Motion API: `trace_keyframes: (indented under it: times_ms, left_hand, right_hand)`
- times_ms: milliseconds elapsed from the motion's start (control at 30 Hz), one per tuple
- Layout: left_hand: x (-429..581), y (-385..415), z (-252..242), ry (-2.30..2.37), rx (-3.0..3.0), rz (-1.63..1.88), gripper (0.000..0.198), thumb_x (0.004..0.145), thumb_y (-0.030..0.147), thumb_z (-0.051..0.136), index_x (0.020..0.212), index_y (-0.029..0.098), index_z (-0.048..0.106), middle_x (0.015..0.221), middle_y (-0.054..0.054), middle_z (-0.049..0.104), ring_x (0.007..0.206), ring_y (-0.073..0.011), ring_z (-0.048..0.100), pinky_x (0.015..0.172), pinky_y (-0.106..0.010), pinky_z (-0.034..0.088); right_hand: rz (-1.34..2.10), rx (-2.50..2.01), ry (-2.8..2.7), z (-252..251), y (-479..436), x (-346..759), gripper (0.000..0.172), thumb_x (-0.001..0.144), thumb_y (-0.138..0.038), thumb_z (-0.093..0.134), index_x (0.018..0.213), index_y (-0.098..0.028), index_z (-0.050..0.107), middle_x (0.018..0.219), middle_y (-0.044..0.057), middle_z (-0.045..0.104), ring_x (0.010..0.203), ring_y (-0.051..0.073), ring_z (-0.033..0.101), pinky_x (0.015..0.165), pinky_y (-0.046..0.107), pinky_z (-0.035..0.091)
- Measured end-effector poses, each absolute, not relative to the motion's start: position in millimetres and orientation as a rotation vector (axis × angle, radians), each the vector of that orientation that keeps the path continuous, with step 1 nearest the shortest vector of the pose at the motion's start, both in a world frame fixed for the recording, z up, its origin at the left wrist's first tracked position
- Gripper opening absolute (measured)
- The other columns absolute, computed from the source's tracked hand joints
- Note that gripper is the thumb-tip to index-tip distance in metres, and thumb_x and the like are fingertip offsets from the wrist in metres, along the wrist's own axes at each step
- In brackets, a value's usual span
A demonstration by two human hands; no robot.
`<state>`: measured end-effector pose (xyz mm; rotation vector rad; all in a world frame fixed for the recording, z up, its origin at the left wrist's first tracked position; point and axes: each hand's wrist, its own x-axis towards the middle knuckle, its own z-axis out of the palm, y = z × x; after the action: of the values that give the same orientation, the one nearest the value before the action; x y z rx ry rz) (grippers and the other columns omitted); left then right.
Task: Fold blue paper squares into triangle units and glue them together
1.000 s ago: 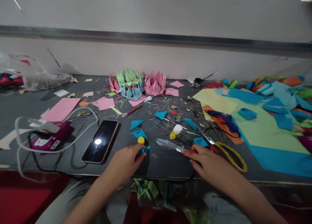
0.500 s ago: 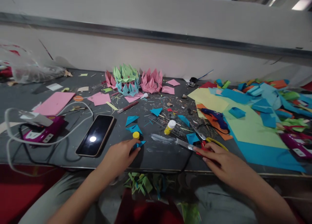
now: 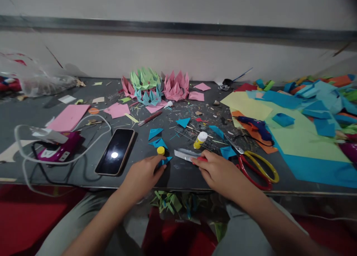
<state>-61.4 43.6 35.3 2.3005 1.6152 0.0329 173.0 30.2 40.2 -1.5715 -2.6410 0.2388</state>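
Note:
A small folded blue paper piece (image 3: 166,160) is pinched in my left hand (image 3: 145,172), beside a yellow cap (image 3: 161,150). My right hand (image 3: 216,168) is closed around the red handle of a flat-bladed knife (image 3: 184,155), its blade pointing left over a whitish smear on the table. Just beyond the blade stands a glue stick (image 3: 200,140) with a white top. Folded blue pieces (image 3: 157,143) lie near my left hand, and another (image 3: 228,152) lies by my right hand. Scissors (image 3: 255,167) with red and yellow handles rest right of my right hand.
A phone (image 3: 115,152) and a purple power strip (image 3: 60,148) with cables lie left. Folded paper crowns (image 3: 175,86) stand at the back. Coloured sheets (image 3: 295,139) and a blue glue gun (image 3: 256,128) cover the right side. Paper scraps litter the middle.
My right hand has moved left with the knife, away from the scissors, and the blade now lies nearer my left hand. My left hand still pinches the blue piece. The view has shifted slightly.

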Motion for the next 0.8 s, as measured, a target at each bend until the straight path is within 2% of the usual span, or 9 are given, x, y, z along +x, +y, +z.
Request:
trace_keyframes:
  times_ms: [467, 800]
  left_hand:
    - [-61, 43, 36, 1.602, 2.313, 0.057, 0.028, 0.088, 0.032, 0.04, 0.109, 0.023, 0.056, 0.093, -0.006, 0.067, 0.075, -0.0196, 0.063, 0.061, -0.027, 0.044]
    - [-61, 44, 33, 1.628, 2.33, 0.042, 0.029, 0.088, 0.034, 0.038, 0.108, 0.022, 0.055, 0.088, -0.006, 0.067, 0.072, -0.0196, 0.063, 0.058, -0.026, 0.041]
  right_hand:
    - [0.364, -1.766, -2.546, 42, 14, 205, 0.039, 0.085, -0.014, 0.035, 0.112, -0.023, 0.061, 0.084, 0.006, 0.053, 0.072, 0.016, 0.056, 0.063, 0.028, 0.043]
    - [0.422, -1.812, -2.491, 38, 1, 234, 0.041, 0.085, -0.019, 0.034, 0.117, -0.025, 0.058, 0.087, 0.007, 0.055, 0.071, 0.016, 0.057, 0.065, 0.031, 0.047]
